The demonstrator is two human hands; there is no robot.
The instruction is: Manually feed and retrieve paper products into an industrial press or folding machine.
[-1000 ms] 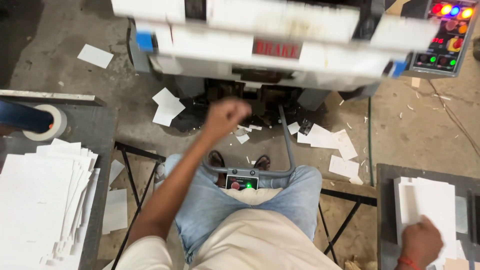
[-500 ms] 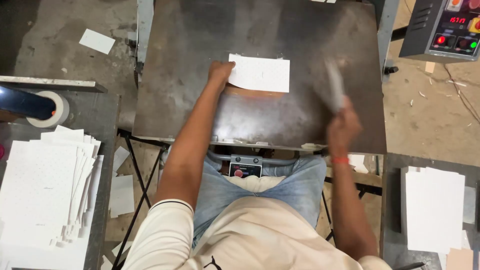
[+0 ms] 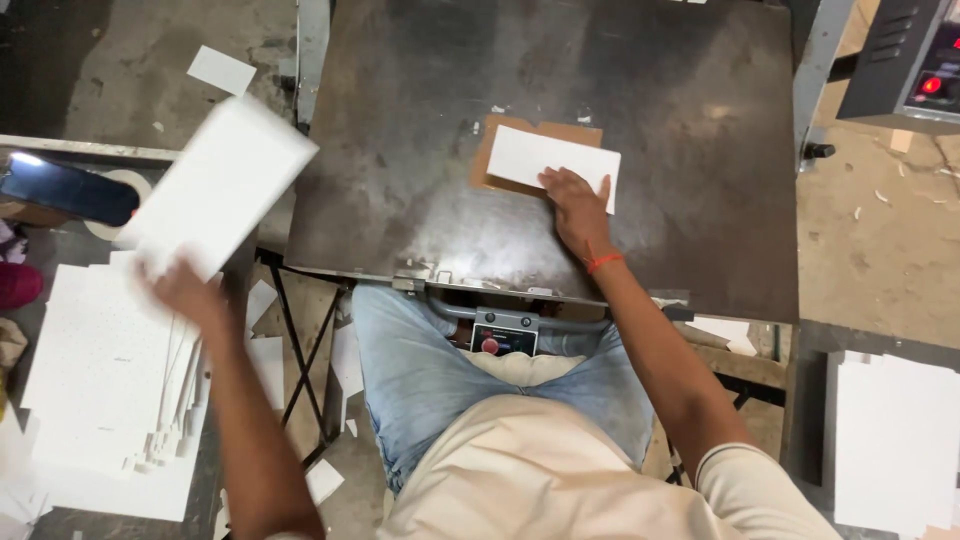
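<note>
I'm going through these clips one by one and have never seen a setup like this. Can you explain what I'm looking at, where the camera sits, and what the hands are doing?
The one view comes from a camera on the person's head, looking down, so you see their own arms, jeans and lap. In front of them is a dark metal plate, the flat bed of a machine; a control box with red lights sits at the upper right. On the plate lies a brown backing piece with a white card on it, and the right hand presses on that card. The left hand holds another white card, blurred by motion, above a stack of white cards on the left. A second white stack lies at the lower right. Paper scraps litter the floor.
</note>
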